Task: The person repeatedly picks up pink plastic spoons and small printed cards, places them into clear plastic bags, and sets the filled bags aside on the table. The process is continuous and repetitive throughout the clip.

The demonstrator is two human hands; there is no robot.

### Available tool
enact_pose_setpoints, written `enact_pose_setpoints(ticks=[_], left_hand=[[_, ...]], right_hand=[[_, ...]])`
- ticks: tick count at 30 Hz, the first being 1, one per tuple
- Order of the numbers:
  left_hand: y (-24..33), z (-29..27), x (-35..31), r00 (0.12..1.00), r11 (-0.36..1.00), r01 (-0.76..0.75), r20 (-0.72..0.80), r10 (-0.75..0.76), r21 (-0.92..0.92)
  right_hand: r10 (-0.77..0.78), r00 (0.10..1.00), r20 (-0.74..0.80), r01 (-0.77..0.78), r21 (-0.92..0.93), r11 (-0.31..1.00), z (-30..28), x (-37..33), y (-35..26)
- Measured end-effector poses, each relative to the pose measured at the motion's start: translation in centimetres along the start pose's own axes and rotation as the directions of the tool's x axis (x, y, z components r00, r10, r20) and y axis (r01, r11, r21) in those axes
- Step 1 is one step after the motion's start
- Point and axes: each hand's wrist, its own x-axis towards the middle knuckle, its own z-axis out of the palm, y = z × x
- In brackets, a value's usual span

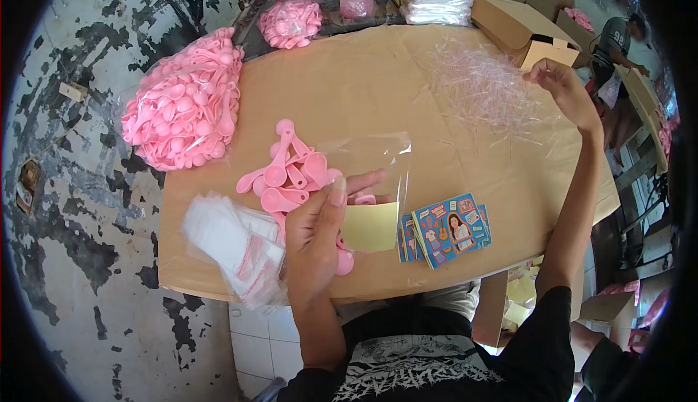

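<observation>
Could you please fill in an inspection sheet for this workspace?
Surface: brown cardboard tabletop.
Job's things: clear plastic bag with yellow paper slip; loose pink plastic spoons; thin clear plastic straws.
Clutter: bagged pink spoons; stack of small clear bags; blue picture cards; cardboard boxes.
Grippers: left hand holds the bag; right hand reaches the straws.
Cables: nothing seen.
Surroundings: peeling floor; person behind.

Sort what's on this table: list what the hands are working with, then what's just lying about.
In hand:
left hand with clear bag and yellow slip
right hand at clear straws
loose pink spoons
picture cards

Lying about:
bagged spoons
cardboard boxes
</observation>
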Motion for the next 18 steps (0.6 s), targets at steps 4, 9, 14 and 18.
enact_pose_setpoints(ticks=[4, 9, 14, 18], left_hand=[[0.2, 1.0, 0.5, 0.996, 0.999, -0.044, -0.081, 0.042, -0.012], [-1.4, 1.5, 0.9, 0.98, 0.991, -0.05, -0.184, 0.073, 0.127], [-1.8, 1.6, 1.1, 0.973, 0.987, -0.101, -0.195, 0.125, 0.125], [-1.4, 1.3, 0.8, 0.982, 0.995, -0.095, -0.16, 0.1, 0.039]], right_hand=[[-0.217, 0.971, 0.101, 0.164, 0.38, 0.91, 6.9, -1.6, -9.1], [-0.489, 0.851, 0.191, 0.354, 0.479, 0.804, 16.2, -4.7, -16.3], [-0.333, 0.905, 0.266, 0.125, 0.581, 0.804, 16.7, -4.9, -15.8], [-0.38, 0.875, 0.299, 0.077, 0.689, 0.721, 16.1, -4.5, -15.3]])
